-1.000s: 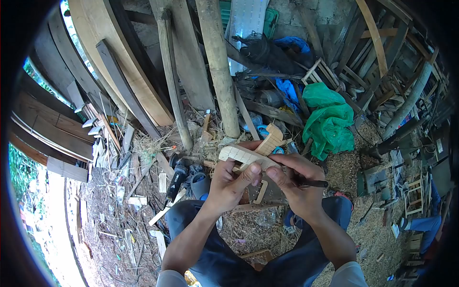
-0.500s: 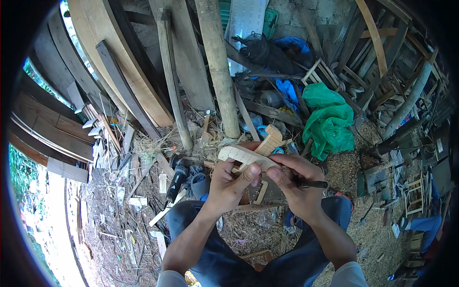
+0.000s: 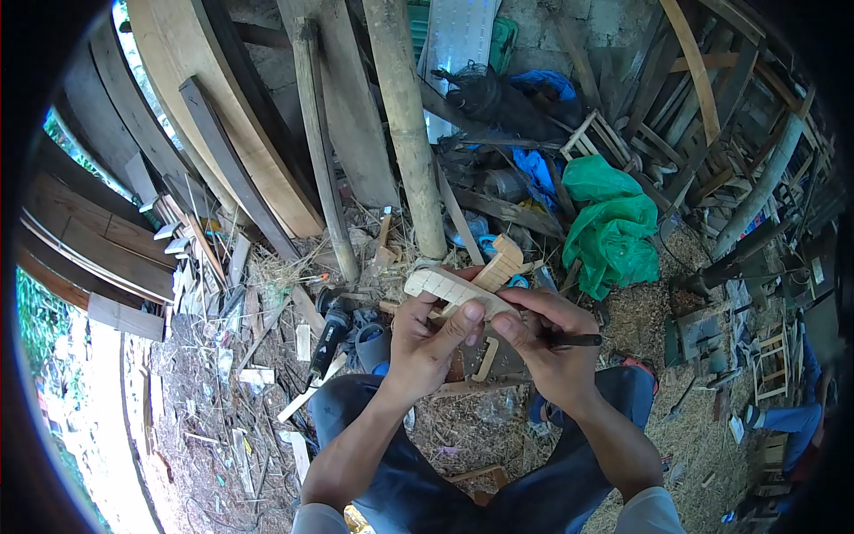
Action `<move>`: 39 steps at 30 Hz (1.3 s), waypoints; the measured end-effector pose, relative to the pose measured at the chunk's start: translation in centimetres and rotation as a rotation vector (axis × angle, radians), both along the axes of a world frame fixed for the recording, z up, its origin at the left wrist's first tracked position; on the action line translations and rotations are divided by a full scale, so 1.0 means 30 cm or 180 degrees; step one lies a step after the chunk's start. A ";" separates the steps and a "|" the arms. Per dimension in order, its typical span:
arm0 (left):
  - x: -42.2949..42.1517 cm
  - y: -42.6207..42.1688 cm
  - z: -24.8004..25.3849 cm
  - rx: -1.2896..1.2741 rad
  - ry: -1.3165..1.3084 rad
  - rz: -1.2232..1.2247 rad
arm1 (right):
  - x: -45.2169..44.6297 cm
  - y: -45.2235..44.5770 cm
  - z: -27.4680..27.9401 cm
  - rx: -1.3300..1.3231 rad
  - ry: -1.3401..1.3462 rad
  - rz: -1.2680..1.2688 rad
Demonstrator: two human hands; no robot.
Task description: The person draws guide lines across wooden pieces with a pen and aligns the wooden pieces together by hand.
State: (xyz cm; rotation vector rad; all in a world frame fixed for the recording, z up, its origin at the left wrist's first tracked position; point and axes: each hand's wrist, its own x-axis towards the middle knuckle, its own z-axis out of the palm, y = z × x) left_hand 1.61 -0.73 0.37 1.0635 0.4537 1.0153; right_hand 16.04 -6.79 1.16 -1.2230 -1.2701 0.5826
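Between my hands is a pale, curved piece of carved wood [image 3: 438,287] with lines or notches across its face. My left hand [image 3: 429,345] is closed around its left part, thumb laid along the near side. My right hand [image 3: 559,347] is closed too, its thumb tip at the wood's right end. From that fist a dark, slim handle [image 3: 576,340] sticks out to the right; its working end is hidden. Just behind is a browner, block-like wooden piece [image 3: 503,262] with marked lines, possibly touching the pale one. A small bracket-shaped wood piece [image 3: 486,360] lies below my hands.
A black angle grinder [image 3: 330,338] lies left of my knee among offcuts and shavings. Long boards [image 3: 240,116] and a round pole [image 3: 405,125] lean ahead. A green plastic bag [image 3: 614,227] sits at the right. Another person's leg [image 3: 790,418] shows at the far right.
The pale wood and both hands have shifted very slightly. The dark handle has moved a little to the left and up with my right hand.
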 end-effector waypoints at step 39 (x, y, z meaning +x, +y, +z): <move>-0.002 -0.005 -0.009 -0.0309 -0.0163 0.0093 | -0.005 -0.013 0.048 0.0274 -0.0001 -0.0094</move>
